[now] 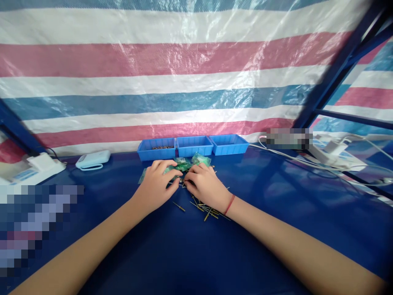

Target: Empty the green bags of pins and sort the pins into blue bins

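My left hand (158,182) and my right hand (204,183) rest side by side on a dark blue table (260,213), fingertips nearly meeting. Both are curled in a pinch over a scatter of several thin gold-coloured pins (206,212). What sits between the fingers is too small to name. Small green plastic bags (187,163) lie just beyond the knuckles. A red string circles my right wrist.
Three blue trays (192,146) stand in a row at the table's back edge; the left one holds small dark parts. A white device (93,159) and a white box (39,166) sit at left. White cables (325,157) run at right. A striped tarp hangs behind.
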Tool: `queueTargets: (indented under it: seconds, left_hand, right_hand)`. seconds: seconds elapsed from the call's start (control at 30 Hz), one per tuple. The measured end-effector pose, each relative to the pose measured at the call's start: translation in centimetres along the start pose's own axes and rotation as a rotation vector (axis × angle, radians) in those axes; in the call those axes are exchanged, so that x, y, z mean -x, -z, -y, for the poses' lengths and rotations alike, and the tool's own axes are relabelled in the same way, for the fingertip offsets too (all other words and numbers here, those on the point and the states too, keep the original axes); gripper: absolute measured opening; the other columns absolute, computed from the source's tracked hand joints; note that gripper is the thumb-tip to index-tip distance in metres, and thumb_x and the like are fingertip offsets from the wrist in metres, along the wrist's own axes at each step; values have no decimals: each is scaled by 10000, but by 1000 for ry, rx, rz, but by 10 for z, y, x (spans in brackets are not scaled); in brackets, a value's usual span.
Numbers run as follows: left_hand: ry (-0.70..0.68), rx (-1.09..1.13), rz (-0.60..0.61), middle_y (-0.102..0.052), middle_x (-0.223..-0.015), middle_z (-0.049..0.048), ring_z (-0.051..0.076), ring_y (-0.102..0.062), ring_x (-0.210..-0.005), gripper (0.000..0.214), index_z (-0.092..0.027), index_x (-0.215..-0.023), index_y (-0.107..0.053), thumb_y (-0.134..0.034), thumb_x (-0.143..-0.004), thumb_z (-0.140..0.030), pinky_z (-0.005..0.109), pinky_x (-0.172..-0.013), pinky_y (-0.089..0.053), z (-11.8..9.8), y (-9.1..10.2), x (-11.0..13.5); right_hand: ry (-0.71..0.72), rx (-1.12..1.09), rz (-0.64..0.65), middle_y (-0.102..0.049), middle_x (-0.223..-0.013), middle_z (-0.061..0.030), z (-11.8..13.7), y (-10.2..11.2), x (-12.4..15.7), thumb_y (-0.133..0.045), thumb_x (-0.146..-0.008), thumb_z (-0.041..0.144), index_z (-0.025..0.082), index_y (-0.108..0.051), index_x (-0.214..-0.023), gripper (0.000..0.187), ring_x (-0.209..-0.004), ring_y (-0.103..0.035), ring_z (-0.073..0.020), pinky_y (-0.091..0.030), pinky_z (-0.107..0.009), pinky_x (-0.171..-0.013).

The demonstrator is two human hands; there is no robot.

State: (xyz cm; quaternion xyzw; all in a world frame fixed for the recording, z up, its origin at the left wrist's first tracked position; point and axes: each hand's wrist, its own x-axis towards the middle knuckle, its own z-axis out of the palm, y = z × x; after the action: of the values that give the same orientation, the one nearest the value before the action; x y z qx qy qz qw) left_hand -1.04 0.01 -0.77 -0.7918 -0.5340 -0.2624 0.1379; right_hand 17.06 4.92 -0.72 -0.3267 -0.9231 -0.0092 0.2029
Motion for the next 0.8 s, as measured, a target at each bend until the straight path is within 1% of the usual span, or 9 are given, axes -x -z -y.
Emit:
queueTargets:
  seconds: [0.13, 0.23, 0.3, 0.43, 0.5, 0.57, 0.67, 0.73, 0.8]
  left_hand:
    - [-12, 63, 34, -632, -1105, 38, 220, -513, -1020, 201, -232, -969, -680, -497, -890, -263, 397, -904, -406, 0, -3, 1]
    - [27, 169, 74, -665, -1055, 26, 214, -537, -982, 212, -228, -995, -672, -510, -894, -320, 397, -913, -409, -2, -2, -1]
    - [130, 295, 105, -688, -1011, 14, 206, -572, -948, 232, -238, -1008, -667, -506, -895, -362, 381, -889, -433, -6, 1, -4]
    - [428, 626, 142, -701, -1020, 14, 198, -636, -908, 277, -245, -1033, -656, -519, -872, -423, 332, -812, -493, -17, 7, -9]
    - [490, 769, 147, -701, -1033, 30, 207, -646, -934, 294, -226, -1026, -651, -551, -845, -435, 328, -820, -503, -21, 8, -11]
    - [522, 871, 144, -709, -991, 43, 211, -657, -924, 298, -204, -995, -640, -588, -814, -435, 328, -817, -512, -22, 8, -12]
    - [574, 943, 147, -718, -890, 41, 202, -673, -849, 292, -186, -923, -613, -622, -781, -440, 318, -773, -523, -22, 7, -12]
    - [609, 952, 156, -717, -855, 38, 195, -673, -818, 291, -185, -896, -608, -619, -782, -452, 300, -731, -524, -22, 8, -12]
    - [626, 948, 158, -716, -860, 37, 190, -669, -810, 292, -189, -894, -624, -609, -789, -461, 282, -702, -521, -22, 8, -13]
  right_hand:
    - [10, -60, -63, -628, -831, -45, -2, 0, 1, -544, -883, 260, 179, -659, -814, 157, -878, -483, -199, -284, -318, -700]
    - [-5, -152, -136, -645, -781, -17, -2, 3, 2, -550, -877, 242, 180, -636, -802, 130, -863, -505, -183, -293, -307, -717]
    - [-32, -232, -189, -653, -771, -3, -1, 6, 3, -545, -876, 227, 182, -621, -798, 118, -839, -524, -168, -310, -300, -738]
    - [-59, -377, -284, -676, -821, 12, 3, 12, 7, -549, -859, 195, 194, -621, -822, 81, -814, -567, -149, -348, -292, -771]
    - [-56, -441, -318, -679, -829, 11, 5, 14, 9, -554, -842, 174, 194, -626, -850, 75, -806, -584, -143, -377, -281, -773]
    - [-40, -527, -326, -679, -847, 1, 5, 17, 9, -553, -828, 154, 185, -625, -927, 127, -789, -597, -133, -416, -263, -756]
    - [23, -630, -278, -691, -906, -9, 4, 23, 9, -524, -842, 138, 194, -630, -1014, 210, -770, -609, -121, -456, -245, -723]
    - [32, -647, -247, -700, -900, -4, 4, 26, 8, -515, -854, 142, 210, -659, -970, 197, -756, -611, -119, -463, -242, -705]
    - [-7, -664, -242, -700, -856, -1, 3, 27, 8, -529, -853, 150, 202, -673, -921, 167, -724, -607, -112, -463, -231, -676]
